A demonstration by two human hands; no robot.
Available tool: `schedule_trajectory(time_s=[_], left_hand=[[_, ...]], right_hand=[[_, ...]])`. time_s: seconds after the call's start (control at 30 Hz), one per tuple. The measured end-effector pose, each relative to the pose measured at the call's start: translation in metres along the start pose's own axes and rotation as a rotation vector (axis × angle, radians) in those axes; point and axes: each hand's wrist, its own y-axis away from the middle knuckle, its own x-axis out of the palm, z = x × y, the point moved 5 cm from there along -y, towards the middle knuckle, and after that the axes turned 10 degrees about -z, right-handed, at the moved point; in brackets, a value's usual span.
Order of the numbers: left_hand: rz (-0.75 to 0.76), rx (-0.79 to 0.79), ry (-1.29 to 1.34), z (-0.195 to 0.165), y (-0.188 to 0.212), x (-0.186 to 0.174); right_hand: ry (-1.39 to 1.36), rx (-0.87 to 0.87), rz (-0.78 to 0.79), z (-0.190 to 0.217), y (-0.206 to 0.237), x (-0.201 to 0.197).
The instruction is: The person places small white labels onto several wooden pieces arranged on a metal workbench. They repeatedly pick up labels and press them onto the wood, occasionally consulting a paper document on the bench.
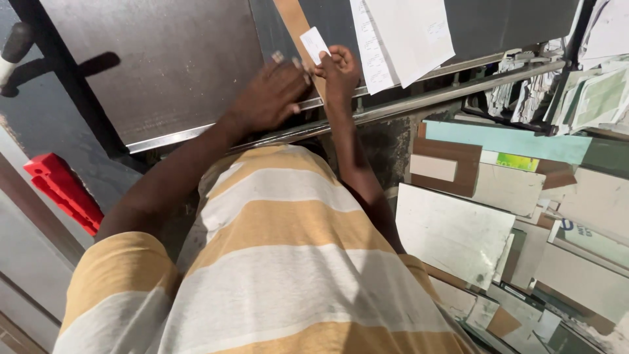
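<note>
A narrow brown wooden strip (293,21) lies across a grey metal worktable (170,72). My left hand (272,95) presses down on the table at the strip's near end, fingers spread. My right hand (339,71) pinches a small white card (314,44) against the strip's right side. Both hands sit close together, just beyond the table's metal edge rail (419,98).
White paper sheets (400,36) lie on the table right of my hands. A heap of board offcuts and panels (498,210) fills the floor at right. Red plastic pieces (62,190) lie at left. A dark handle (16,46) shows at top left.
</note>
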Motion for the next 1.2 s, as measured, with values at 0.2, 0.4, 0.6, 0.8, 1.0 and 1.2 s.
schedule_trajectory(time_s=[0.2,0.4,0.6,0.8,1.0,1.2], left_hand=[[-0.116,-0.217,-0.007,0.042,-0.025,-0.046],[-0.064,-0.16,0.031,0.054,-0.042,-0.047],[-0.071,-0.124,-0.001,0.057,-0.046,-0.048],[-0.066,-0.158,-0.006,0.057,-0.046,-0.05],[-0.1,-0.093,-0.105,0.054,-0.046,-0.051],[-0.104,-0.062,-0.201,0.051,-0.049,-0.049]], right_hand=[[0.054,0.007,0.0,0.005,0.007,0.016],[0.079,-0.035,0.0,0.01,0.01,0.018],[0.089,-0.039,-0.013,0.007,0.011,0.019],[0.1,-0.045,-0.028,0.005,0.012,0.019],[0.117,-0.05,-0.035,0.004,0.012,0.019],[0.126,-0.056,-0.03,0.003,0.013,0.019]])
